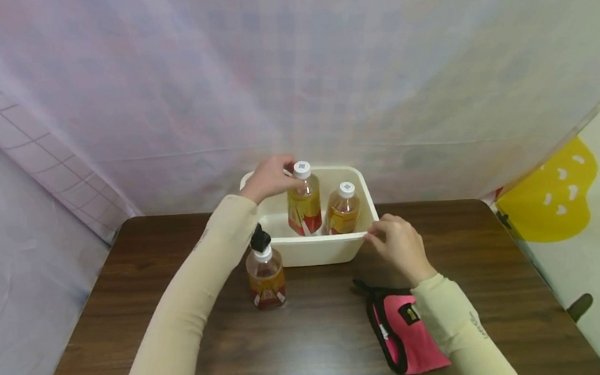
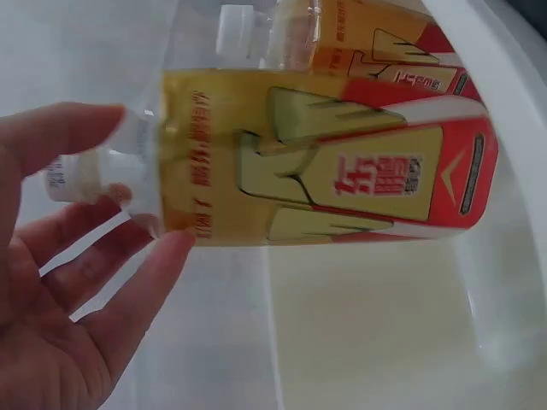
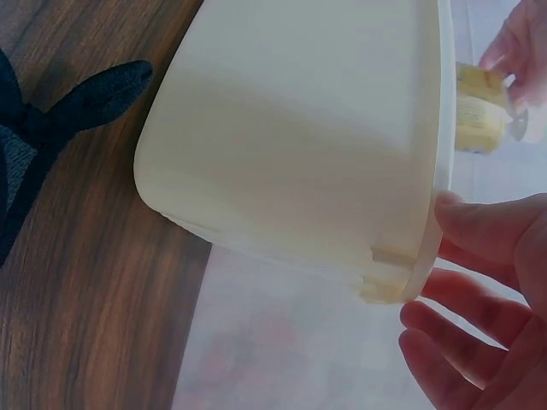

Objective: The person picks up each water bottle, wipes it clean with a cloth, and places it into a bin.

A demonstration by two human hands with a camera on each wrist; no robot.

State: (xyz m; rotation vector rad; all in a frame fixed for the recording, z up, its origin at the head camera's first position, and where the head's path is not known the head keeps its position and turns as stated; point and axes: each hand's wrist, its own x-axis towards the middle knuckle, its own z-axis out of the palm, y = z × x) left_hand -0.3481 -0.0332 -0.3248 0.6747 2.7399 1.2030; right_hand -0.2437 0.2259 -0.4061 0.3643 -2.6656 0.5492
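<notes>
In the head view my left hand (image 1: 272, 180) reaches over a cream plastic bin (image 1: 316, 250) and holds a drink bottle (image 1: 304, 208) near its white-capped neck. The left wrist view shows thumb and fingers around the neck of that bottle (image 2: 325, 162), with its yellow and red label facing the camera. Whether its base touches the bin floor, I cannot tell. A second bottle (image 1: 343, 214) stands in the bin to its right. My right hand (image 1: 398, 244) pinches the bin's near right rim, thumb on one side, as the right wrist view shows at the rim (image 3: 444, 128).
A third bottle (image 1: 267, 282) stands on the brown wooden table (image 1: 313, 341) in front of the bin. A small black object (image 1: 259, 238) shows above its cap. Under my right forearm lies a pink fabric item (image 1: 411, 332) with black edging. A pale curtain (image 1: 291, 81) hangs behind.
</notes>
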